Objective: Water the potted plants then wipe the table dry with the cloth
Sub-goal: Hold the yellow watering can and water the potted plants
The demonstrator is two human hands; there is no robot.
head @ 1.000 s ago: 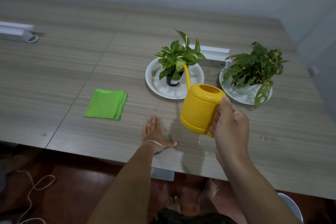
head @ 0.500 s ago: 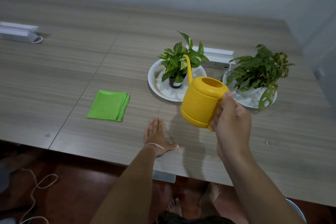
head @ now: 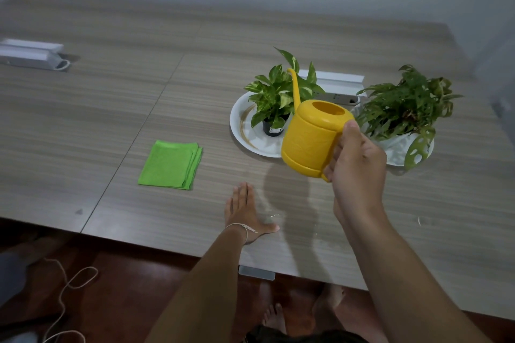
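We hold the yellow watering can (head: pixel 312 139) up off the counter (head: pixel 139 86) with our right hand (head: pixel 358 164), the fingers curled round its handle and the thumb pressed on top near the rim. The can's thin spout (head: pixel 294 83) rises toward the far side and crosses in front of the leaves of the small variegated plant (head: pixel 276 95), which stands in a black pot (head: pixel 274 128) on a white plate (head: pixel 242 131). To the right of it, a second, bushier plant (head: pixel 407 106) sits in a white pot (head: pixel 395 140) on another white plate (head: pixel 395 157), partly hidden behind our right hand. Our left hand (head: pixel 246 211) lies flat on the counter near the near edge, fingers straight and together, thumb spread out to the right, holding nothing; a thin string bracelet (head: pixel 242 227) circles that wrist. A few small water drops (head: pixel 274 216) glint on the counter just right of that hand. The folded green cloth (head: pixel 170 164) lies on the counter to the left of the plants, well apart from both hands. A white power strip (head: pixel 341 97) rests behind the plants, and another white box (head: pixel 30 54) sits at the far left.
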